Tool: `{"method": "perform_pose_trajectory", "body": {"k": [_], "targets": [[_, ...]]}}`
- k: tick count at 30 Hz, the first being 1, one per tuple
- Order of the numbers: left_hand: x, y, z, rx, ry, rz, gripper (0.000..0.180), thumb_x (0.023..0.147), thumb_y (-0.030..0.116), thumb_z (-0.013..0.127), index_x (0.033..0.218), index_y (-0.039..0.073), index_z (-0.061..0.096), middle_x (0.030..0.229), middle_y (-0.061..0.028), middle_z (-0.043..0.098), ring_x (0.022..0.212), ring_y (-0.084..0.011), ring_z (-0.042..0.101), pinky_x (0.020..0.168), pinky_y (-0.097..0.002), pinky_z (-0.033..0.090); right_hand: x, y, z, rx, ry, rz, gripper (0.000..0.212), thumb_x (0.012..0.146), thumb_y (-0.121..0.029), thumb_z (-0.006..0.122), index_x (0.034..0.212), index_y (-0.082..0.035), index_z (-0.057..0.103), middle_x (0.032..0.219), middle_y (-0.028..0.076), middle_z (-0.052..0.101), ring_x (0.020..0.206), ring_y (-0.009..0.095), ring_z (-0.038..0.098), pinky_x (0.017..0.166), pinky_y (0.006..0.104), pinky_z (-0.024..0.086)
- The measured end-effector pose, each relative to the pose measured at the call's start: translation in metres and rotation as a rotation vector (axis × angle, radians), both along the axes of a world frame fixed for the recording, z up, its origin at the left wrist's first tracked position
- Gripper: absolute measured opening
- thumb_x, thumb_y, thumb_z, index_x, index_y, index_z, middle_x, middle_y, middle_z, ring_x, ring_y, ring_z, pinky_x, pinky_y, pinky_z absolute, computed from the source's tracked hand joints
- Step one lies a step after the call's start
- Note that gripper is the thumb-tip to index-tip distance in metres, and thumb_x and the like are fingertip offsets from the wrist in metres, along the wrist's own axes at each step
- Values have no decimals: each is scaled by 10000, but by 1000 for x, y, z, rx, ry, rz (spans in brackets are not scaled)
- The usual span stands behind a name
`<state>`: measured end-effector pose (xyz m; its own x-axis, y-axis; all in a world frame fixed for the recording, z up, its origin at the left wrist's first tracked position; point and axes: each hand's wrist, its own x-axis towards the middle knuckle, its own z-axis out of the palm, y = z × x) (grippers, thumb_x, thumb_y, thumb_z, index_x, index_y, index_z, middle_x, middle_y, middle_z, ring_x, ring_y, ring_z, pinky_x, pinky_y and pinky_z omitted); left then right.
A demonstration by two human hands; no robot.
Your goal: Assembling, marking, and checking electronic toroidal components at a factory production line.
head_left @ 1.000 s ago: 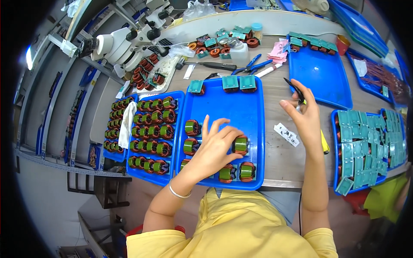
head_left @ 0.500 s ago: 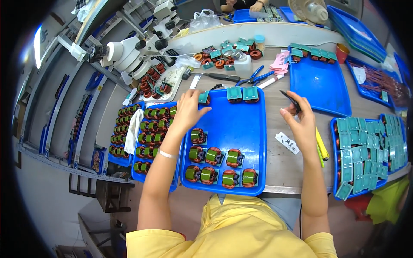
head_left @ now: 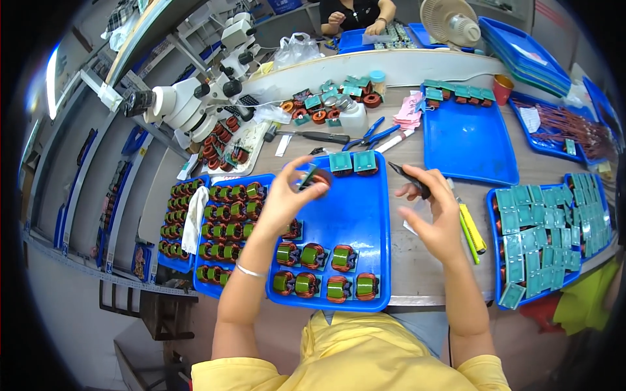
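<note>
My left hand (head_left: 282,199) grips a copper-wound coil (head_left: 319,177) on a green circuit board, tilted on edge above the middle blue tray (head_left: 352,215). In that tray, two coils with their green boards upward (head_left: 352,161) stand at the far edge. Several coils with green-banded tops (head_left: 313,255) sit in rows at its near end, one partly hidden by my left wrist. My right hand (head_left: 433,212) is closed on slim black tweezers (head_left: 414,181), pointing left, just off the tray's right edge.
Left are two trays of banded coils (head_left: 225,231) and a white cloth (head_left: 194,220). Right stand trays of green-boarded coils (head_left: 531,241) and a yellow marker (head_left: 473,228). Behind lie pliers (head_left: 373,135), a soldering iron (head_left: 313,137) and a microscope (head_left: 179,107). A co-worker (head_left: 357,16) sits opposite.
My left hand has lifted the coil from the tray's far left corner and drawn it nearer. My right hand has come left toward the tray with the tweezers. The view has shifted slightly.
</note>
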<state>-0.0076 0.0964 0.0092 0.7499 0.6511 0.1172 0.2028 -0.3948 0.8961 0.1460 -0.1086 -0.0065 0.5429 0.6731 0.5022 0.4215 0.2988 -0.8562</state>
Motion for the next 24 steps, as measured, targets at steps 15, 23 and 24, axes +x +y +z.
{"method": "perform_pose_trajectory", "body": {"k": [15,23,24], "targets": [[10,-100,19,-629,-398,-412,600,650,-48,744,1171,-13,449,1193,-109,397,972,-143,518,792,-272,483,-8,-14,2,171,-147,115,804,544,-88,821,1240,27,435,1089,119,478,970,211,515,786,290,431],[1,-94,2,-558,-393,-471,622,648,-59,741,1189,-7,439,1221,-124,425,938,-147,529,757,-270,503,-11,-16,1,184,-60,142,859,522,-142,859,1235,38,415,1070,112,433,958,209,549,750,278,423],[-1,-95,3,-580,-330,-375,630,584,-56,772,1121,-12,445,1153,-171,493,1119,-241,473,958,-370,398,-13,-15,1,174,-69,129,864,518,-154,862,1233,37,417,1060,110,443,947,205,545,746,273,423]]}}
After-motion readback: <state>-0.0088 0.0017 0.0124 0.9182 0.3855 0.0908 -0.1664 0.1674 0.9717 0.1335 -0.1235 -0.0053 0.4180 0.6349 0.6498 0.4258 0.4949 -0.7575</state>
